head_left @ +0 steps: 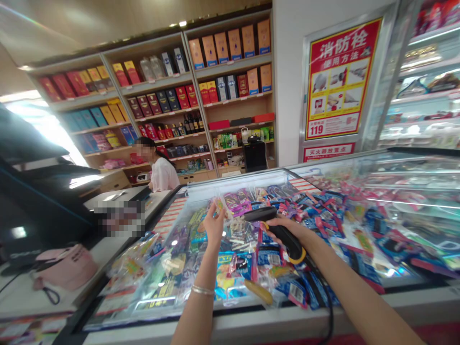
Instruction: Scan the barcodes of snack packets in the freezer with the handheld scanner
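Note:
My right hand (pixel 283 227) is wrapped round a black and yellow barcode scanner (pixel 291 239), its head pointing left toward my other hand. A dark cable hangs from its handle. My left hand (pixel 214 220) pinches a small clear snack packet (pixel 222 207) with yellow and green on it, held just left of the scanner head. Below both hands, many snack packets (pixel 269 254) in blue, pink and purple lie spread over the glass top of a display freezer (pixel 230 311). A silver bracelet (pixel 202 290) circles my left wrist.
A pile of clear packets (pixel 134 261) lies on the left of the freezer top. A pink bag (pixel 66 266) sits on the counter farther left, near a dark monitor (pixel 32 191). Behind the counter is a person (pixel 163 172) in white, before shelves (pixel 158 79) of boxes.

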Demonstrator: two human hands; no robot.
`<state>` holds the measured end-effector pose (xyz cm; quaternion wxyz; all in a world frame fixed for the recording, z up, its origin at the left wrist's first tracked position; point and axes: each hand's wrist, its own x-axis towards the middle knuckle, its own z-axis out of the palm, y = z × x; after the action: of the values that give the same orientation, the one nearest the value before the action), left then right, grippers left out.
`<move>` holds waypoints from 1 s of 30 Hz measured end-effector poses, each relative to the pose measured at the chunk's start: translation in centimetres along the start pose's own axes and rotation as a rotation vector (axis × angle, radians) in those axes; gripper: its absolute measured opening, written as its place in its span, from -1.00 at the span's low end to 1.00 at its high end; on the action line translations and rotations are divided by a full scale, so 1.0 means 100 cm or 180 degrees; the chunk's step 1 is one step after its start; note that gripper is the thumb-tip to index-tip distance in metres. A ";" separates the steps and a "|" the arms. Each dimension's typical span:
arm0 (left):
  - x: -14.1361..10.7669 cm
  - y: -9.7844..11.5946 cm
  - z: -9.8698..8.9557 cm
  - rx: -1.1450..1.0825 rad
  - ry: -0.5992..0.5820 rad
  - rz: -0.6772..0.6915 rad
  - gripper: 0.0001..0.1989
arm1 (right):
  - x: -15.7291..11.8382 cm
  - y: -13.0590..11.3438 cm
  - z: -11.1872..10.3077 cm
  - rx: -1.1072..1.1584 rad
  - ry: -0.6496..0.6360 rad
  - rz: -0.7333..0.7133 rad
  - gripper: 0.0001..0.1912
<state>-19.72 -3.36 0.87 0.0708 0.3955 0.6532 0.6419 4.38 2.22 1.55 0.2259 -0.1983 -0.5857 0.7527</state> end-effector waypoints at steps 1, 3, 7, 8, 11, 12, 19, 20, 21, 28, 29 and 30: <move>0.001 -0.004 0.001 0.0000 -0.0009 -0.0018 -0.56 | 0.000 0.000 0.000 0.0042 0.0011 0.0005 -0.68; 0.003 -0.010 0.003 -0.0009 -0.0002 0.0023 -0.57 | 0.002 -0.001 -0.001 0.0142 0.0041 0.0051 -0.70; 0.005 -0.011 0.002 -0.0187 0.0086 0.0130 -0.60 | 0.004 -0.007 0.000 0.0126 0.0094 0.0234 -0.73; 0.004 -0.008 0.000 -0.0256 0.0105 0.0118 -0.60 | 0.003 -0.010 0.001 0.0073 0.0111 0.0256 -0.73; 0.001 0.000 -0.016 -0.0367 0.0018 0.0091 -0.57 | -0.005 -0.020 0.009 -0.0086 0.0163 0.0334 -0.71; 0.000 0.001 -0.026 -0.0343 -0.0052 0.0059 -0.56 | -0.008 -0.025 0.013 -0.0113 0.0181 0.0354 -0.71; -0.009 -0.029 -0.154 0.0352 0.0178 -0.0094 -0.50 | -0.013 -0.043 0.063 0.0062 0.0187 0.0162 -0.74; -0.009 -0.035 -0.176 0.0480 0.0289 -0.0166 -0.48 | -0.008 -0.040 0.073 0.0135 0.0151 0.0128 -0.75; -0.010 -0.040 -0.196 0.0594 0.0371 -0.0232 -0.46 | -0.001 -0.036 0.085 0.0215 0.0092 0.0100 -0.75; -0.020 -0.061 -0.270 0.1247 0.1109 -0.0459 -0.29 | 0.067 0.022 0.187 0.0859 -0.0462 0.0172 -0.77; -0.022 -0.064 -0.272 0.1321 0.1146 -0.0481 -0.25 | 0.077 0.032 0.203 0.0953 -0.0450 0.0246 -0.77; -0.024 -0.067 -0.273 0.1394 0.1163 -0.0467 -0.23 | 0.087 0.041 0.216 0.1034 -0.0404 0.0329 -0.78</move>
<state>-37.34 -25.20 -1.60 -0.0888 0.2308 0.8049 0.5394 -15.34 -10.84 2.36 0.1787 -0.1411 -0.4585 0.8590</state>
